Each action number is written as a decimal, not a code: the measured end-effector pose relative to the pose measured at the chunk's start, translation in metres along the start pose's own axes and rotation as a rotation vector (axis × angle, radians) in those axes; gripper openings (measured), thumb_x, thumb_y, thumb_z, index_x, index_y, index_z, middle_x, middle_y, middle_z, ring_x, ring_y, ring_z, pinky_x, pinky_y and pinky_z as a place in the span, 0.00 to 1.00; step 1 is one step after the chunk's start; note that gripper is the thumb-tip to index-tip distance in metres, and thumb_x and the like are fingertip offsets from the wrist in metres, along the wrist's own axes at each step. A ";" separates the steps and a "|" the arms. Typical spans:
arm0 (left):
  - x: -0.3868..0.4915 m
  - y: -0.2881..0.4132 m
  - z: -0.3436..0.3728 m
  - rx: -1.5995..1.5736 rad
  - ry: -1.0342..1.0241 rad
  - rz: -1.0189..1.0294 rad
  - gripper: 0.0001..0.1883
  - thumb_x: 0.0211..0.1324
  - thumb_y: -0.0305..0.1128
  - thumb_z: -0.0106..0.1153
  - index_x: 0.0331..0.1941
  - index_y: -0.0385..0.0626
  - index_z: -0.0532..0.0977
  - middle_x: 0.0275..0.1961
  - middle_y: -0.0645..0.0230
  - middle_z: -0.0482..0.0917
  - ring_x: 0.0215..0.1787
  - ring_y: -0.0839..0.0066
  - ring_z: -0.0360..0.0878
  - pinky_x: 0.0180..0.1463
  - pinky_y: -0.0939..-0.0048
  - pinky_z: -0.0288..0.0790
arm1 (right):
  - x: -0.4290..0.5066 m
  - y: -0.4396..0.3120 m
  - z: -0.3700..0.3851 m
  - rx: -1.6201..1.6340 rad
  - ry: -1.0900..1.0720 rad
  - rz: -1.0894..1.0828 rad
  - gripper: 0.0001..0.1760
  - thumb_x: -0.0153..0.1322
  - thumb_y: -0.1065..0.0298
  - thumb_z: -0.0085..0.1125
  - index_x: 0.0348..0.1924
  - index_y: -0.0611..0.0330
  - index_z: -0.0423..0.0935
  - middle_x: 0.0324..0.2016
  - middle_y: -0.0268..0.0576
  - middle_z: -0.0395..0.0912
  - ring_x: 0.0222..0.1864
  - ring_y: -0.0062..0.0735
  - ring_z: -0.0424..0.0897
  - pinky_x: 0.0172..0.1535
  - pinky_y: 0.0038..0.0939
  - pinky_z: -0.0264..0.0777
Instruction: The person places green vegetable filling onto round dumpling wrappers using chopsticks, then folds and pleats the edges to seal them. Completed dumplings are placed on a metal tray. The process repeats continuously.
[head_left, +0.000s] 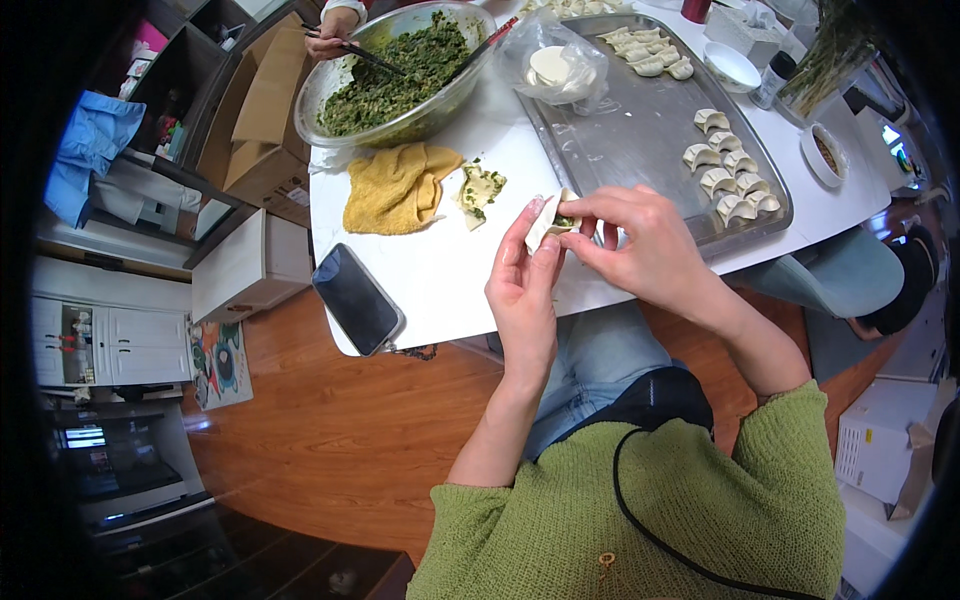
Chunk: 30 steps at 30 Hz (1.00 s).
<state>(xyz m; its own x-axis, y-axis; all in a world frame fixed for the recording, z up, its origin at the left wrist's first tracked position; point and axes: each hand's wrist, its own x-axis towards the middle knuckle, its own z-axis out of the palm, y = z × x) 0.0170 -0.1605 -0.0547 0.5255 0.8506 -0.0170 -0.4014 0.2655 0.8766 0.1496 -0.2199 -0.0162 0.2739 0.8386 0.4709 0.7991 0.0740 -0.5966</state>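
Between both hands, above the table's near edge, is a partly folded dumpling wrapper (546, 223) with green filling showing in its opening. My left hand (525, 289) holds it from the left, with the thumb at its lower edge. My right hand (649, 244) pinches its right side with thumb and fingers. Beyond my right hand lies a metal tray (607, 142) carrying several folded dumplings (718, 180) on its right side and another group (649, 51) at its far end. A plastic bag of round wrappers (551, 67) rests over the tray's far left corner.
A large bowl of green filling (405, 79) stands far left, where another person's hand (335, 34) holds chopsticks. Nearer are a yellow cloth (401, 187), a torn, filling-smeared piece of dough (478, 195) and a phone (358, 298) at the table edge. A small bowl (823, 155) sits right of the tray.
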 end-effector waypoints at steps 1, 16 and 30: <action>0.000 0.000 0.000 -0.004 0.016 -0.008 0.22 0.66 0.27 0.54 0.63 0.38 0.68 0.55 0.61 0.77 0.54 0.75 0.78 0.60 0.73 0.73 | 0.000 0.000 -0.001 -0.002 0.005 0.024 0.14 0.61 0.68 0.71 0.39 0.57 0.84 0.27 0.35 0.83 0.20 0.24 0.76 0.33 0.25 0.66; 0.003 -0.009 -0.001 0.127 -0.011 0.086 0.19 0.67 0.24 0.52 0.60 0.33 0.70 0.59 0.60 0.76 0.57 0.79 0.74 0.60 0.77 0.68 | -0.007 -0.006 -0.001 -0.206 0.091 -0.142 0.06 0.60 0.74 0.68 0.29 0.57 0.80 0.30 0.35 0.81 0.28 0.31 0.79 0.35 0.30 0.66; 0.002 -0.007 0.001 0.245 -0.038 0.126 0.19 0.66 0.24 0.55 0.60 0.35 0.71 0.47 0.66 0.81 0.45 0.87 0.74 0.49 0.83 0.69 | -0.009 -0.011 -0.001 -0.269 0.108 -0.229 0.10 0.56 0.82 0.62 0.27 0.57 0.75 0.26 0.37 0.76 0.30 0.35 0.77 0.35 0.33 0.65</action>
<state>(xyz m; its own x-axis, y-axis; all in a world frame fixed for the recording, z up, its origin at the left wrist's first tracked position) 0.0217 -0.1616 -0.0601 0.5122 0.8513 0.1134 -0.2746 0.0373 0.9608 0.1392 -0.2289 -0.0135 0.1146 0.7540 0.6468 0.9546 0.0968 -0.2819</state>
